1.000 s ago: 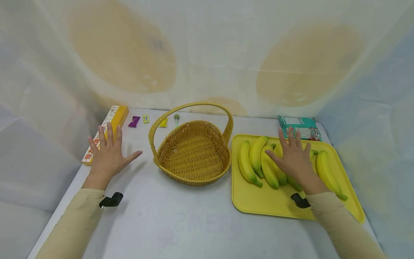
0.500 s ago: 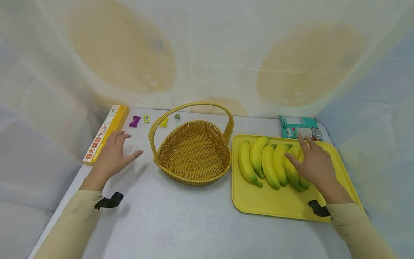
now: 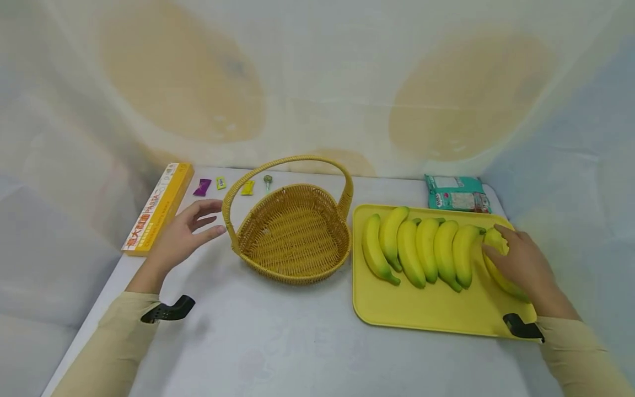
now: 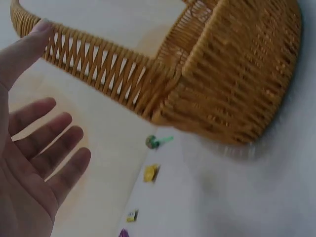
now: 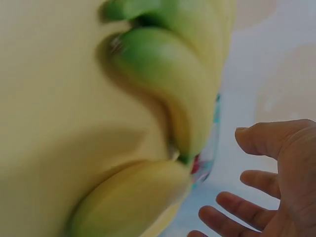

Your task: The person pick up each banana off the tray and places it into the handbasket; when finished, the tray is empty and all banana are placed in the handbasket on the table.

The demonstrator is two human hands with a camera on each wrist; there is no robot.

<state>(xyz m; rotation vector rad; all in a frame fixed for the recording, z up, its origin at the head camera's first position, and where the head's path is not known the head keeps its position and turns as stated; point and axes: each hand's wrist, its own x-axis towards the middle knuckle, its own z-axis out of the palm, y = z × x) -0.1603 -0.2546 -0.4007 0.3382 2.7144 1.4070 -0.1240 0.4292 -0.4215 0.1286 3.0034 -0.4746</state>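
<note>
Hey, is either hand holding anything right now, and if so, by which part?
Nothing is held: the left hand is beside the basket handle and the right hand is over the rightmost banana, neither gripping.

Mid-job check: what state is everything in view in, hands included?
Left hand: open, near the basket handle; contact unclear.
Right hand: open, over a banana; contact unclear.
Basket: upright, woven floor showing.
Tray: flat, bearing bananas.
Other bananas: unpeeled, six side by side.
Pasta box: lying flat.
Teal packet: lying flat; seal unclear.
Purple candy: wrapped.
Lollipop: lying down.
</note>
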